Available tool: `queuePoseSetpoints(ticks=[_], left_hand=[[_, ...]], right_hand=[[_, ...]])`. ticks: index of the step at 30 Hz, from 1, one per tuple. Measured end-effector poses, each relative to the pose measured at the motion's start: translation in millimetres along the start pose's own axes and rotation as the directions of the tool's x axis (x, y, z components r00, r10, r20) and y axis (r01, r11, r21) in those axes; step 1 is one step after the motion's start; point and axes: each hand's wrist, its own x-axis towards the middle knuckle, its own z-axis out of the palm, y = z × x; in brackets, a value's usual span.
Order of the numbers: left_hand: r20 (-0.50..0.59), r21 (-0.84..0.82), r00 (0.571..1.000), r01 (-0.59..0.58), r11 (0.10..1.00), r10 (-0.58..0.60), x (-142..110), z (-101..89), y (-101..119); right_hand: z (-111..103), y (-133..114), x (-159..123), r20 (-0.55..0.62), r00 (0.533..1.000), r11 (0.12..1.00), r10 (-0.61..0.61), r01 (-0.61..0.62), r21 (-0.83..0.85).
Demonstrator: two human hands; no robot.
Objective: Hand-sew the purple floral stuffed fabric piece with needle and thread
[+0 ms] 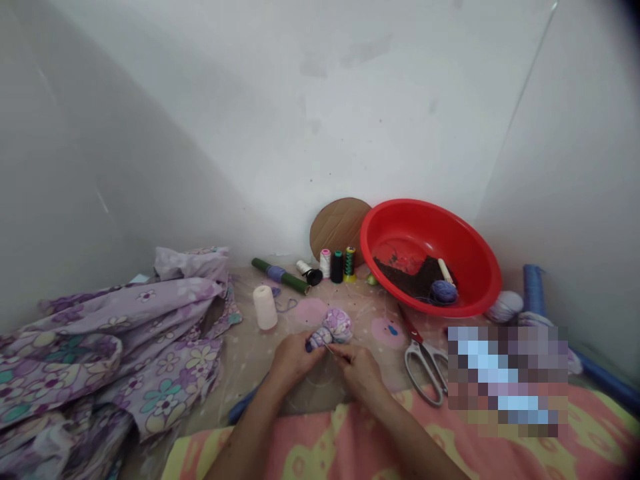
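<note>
The left hand [295, 360] and right hand [357, 370] curl closed on one purple flowered cloth ball [336, 327], the right apparently pinching one needle [327, 347]. Three spools [337, 267] stand behind the ball, one pair of scissors [423, 363] to its right.

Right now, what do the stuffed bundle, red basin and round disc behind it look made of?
The stuffed bundle: printed cloth, matte lilac floral with soft puckers; fibre can't be told. The red basin: likely moulded plastic, glossy, with even colour and a smooth rolled rim. The round disc: likely cardboard, matte brown, with crease-like lines across it.
</note>
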Motion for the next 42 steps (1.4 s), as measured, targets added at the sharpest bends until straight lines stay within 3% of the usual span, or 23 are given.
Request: queuePoseSetpoints(ticks=[6, 15, 21, 42], left_hand=[[-0.001, 0.011, 1.0, -0.026, 1.0, 0.026, 0.2, -0.9, 0.3], [0.035, 0.044, 0.999, 0.023, 0.999, -0.025, -2.0, -2.9, 4.7], [0.012, 0.044, 1.0, -0.01, 0.999, 0.009, -1.1, 0.4, 1.0], [0.064, 0.085, 0.992, 0.103, 0.991, -0.109, -11.7, -10.2, 21.3]], right_hand=[[-2.1, -1.2, -0.5, 0.015, 1.0, 1.0, -0.009, 0.009, -0.005], [6.9, 0.5, -0.7, -0.09, 0.996, 1.0, 0.003, -0.002, 0.013], [9.5, -0.3, -0.8, -0.104, 0.994, 0.999, 0.027, -0.03, -0.027], [25.1, 4.8, 4.3, -0.151, 0.988, 0.989, 0.019, 0.004, 0.148]])
